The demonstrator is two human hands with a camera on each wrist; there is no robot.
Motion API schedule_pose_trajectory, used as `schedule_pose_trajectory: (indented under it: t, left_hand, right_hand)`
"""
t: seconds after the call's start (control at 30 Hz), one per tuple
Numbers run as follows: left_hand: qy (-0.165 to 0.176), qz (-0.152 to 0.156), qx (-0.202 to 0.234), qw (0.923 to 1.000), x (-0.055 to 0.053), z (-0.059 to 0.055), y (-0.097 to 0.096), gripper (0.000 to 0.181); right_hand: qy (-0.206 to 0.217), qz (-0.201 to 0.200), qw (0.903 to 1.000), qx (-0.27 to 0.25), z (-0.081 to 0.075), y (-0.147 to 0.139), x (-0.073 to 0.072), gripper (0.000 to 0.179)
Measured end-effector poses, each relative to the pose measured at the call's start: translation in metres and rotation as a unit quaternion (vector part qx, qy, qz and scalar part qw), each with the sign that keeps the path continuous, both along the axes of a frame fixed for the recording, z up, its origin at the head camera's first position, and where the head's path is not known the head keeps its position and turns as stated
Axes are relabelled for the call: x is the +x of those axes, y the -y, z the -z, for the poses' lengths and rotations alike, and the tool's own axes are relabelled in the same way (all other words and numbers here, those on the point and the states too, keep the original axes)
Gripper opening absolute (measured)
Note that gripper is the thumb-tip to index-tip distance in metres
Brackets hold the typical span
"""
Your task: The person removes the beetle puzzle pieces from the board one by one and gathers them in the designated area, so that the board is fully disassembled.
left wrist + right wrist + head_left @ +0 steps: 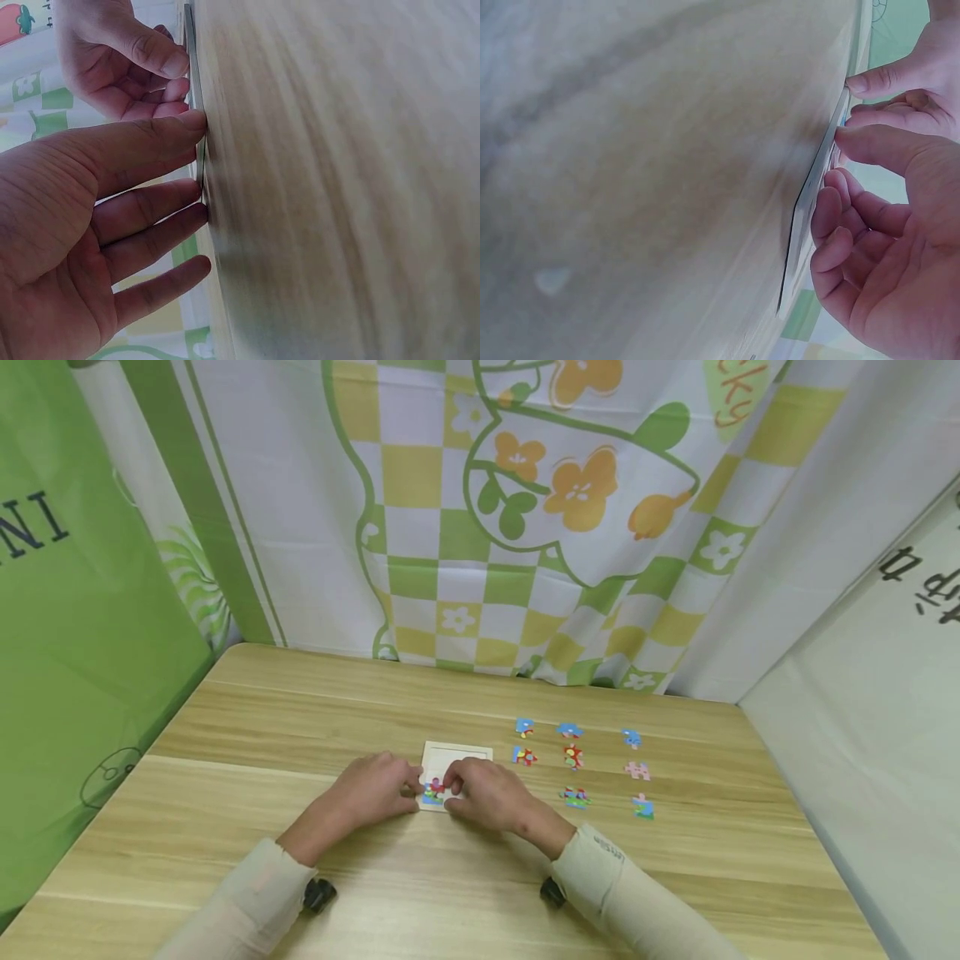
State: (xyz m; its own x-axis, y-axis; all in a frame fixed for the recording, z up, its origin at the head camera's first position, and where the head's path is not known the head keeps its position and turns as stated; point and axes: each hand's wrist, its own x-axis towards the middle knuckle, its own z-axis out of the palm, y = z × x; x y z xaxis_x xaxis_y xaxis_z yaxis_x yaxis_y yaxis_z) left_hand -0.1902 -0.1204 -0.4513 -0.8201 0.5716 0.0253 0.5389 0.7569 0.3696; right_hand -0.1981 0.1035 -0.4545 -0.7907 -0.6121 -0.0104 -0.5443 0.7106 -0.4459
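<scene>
A small square wooden puzzle tray lies on the table between both hands. In its near left corner sits a jigsaw puzzle piece coloured blue, green and red. My right hand reaches over the tray and pinches at this piece's right side, its other fingers curled. The right wrist view has the right thumb low at the tray's near edge; the index fingertip is hidden there. Along the tray's left edge, my left hand touches with thumb and fingers, which look fairly straight in the left wrist view.
Several loose puzzle pieces lie right of the tray, among them a red one, a pink one and a blue-green one. A patterned curtain hangs behind the wooden table. Dark wrist devices sit under the sleeves.
</scene>
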Motion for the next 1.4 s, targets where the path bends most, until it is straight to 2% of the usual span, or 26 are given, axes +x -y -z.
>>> schedule_pose_trajectory:
  t: [0.3, 0.53, 0.7, 0.8, 0.97, 1.4]
  left_hand:
    - [-0.006, -0.002, -0.002, 1.0000, 0.0001, -0.0015, -0.0007, 0.008]
    - [-0.012, -0.006, -0.003, 0.9999, -0.0005, -0.0009, -0.0013, 0.007]
    - [-0.016, -0.006, -0.009, 0.9998, -0.0003, -0.0005, -0.0016, 0.007]
    - [-0.013, -0.009, -0.011, 0.9998, -0.0003, 0.0001, -0.0018, 0.008]
    - [-0.014, -0.010, -0.006, 0.9998, -0.0005, 0.0009, -0.0024, 0.007]
    - [-0.018, -0.003, -0.008, 0.9998, 0.0009, -0.0011, -0.0037, 0.009]
  right_hand:
    - [0.007, -0.004, 0.9999, -0.010, -0.0021, 0.0015, -0.0023, 0.017]
    - [-0.001, 0.008, 0.9999, -0.011, -0.0027, 0.0024, -0.0004, 0.015]
    - [-0.027, 0.008, 0.9990, -0.034, -0.0023, 0.0028, 0.0002, 0.003]
    - [-0.030, 0.015, 0.9985, -0.043, -0.0039, 0.0031, 0.0004, 0.005]
    - [-0.027, 0.021, 0.9981, -0.051, -0.0049, 0.0034, 0.0015, 0.008]
    - [-0.015, 0.010, 0.9938, -0.110, -0.0007, 0.0035, 0.0036, 0.005]
